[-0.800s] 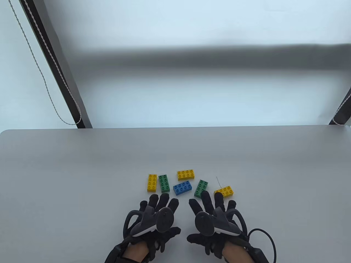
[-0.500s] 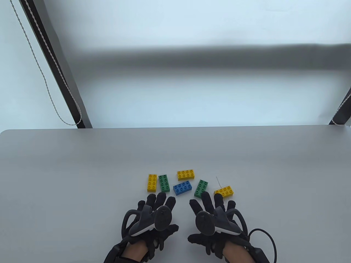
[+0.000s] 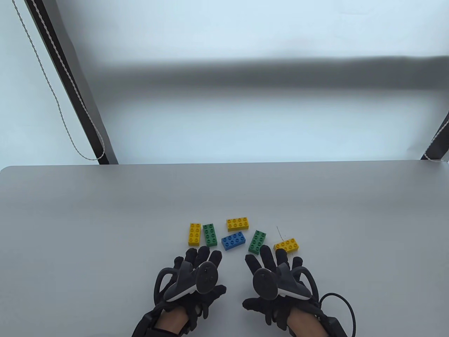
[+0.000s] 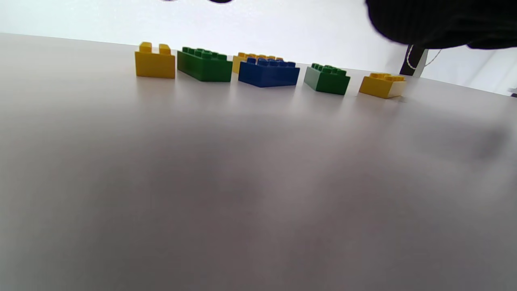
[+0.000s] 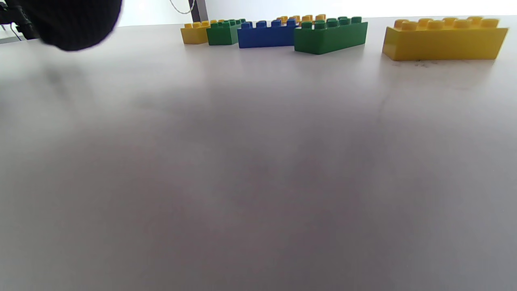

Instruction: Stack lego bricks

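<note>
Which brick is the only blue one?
The blue brick in the middle of the group, just below the far yellow brick. All the others are yellow or green.

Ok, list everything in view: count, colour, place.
yellow bricks: 3; left end of the group, far middle, right end.
green bricks: 2; one beside the left yellow brick, one right of the blue brick.
blue brick: 1; middle of the group.
table: 1, grey; all bricks lie on it singly, none stacked.
cord: 1, pale; hangs along a dark post, far left.
left hand: black glove, fingers spread, near the left bricks, holds nothing.
right hand: black glove, fingers spread, fingertips overlapping the right green and yellow bricks in the table view; contact unclear.
</note>
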`<state>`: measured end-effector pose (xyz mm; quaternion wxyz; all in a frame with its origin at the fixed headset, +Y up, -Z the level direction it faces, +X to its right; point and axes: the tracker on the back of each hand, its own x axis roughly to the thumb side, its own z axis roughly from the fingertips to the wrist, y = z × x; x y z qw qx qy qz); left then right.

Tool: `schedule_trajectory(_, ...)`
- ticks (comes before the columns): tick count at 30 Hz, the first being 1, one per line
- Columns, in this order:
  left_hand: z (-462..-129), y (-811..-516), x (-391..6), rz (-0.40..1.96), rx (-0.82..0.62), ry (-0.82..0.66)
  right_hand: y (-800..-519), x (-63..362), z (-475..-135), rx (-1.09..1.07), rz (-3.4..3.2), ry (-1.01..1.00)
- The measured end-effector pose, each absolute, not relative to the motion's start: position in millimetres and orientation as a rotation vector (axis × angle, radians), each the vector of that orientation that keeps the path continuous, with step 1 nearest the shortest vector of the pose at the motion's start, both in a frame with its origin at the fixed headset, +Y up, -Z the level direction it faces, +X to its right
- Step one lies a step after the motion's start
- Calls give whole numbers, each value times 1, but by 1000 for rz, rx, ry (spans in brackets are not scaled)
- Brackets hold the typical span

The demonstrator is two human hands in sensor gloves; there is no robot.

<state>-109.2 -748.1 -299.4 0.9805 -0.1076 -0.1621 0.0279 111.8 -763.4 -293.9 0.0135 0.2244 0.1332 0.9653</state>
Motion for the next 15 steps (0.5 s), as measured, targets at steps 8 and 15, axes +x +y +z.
schedule_trajectory(8,-311,-735,-122,113,-177,-221,-762,112,-295,707,2990,408)
schedule_trajectory(15,-333,-723,-134,84,-126,-130,-759,114,-295,705,2976,398)
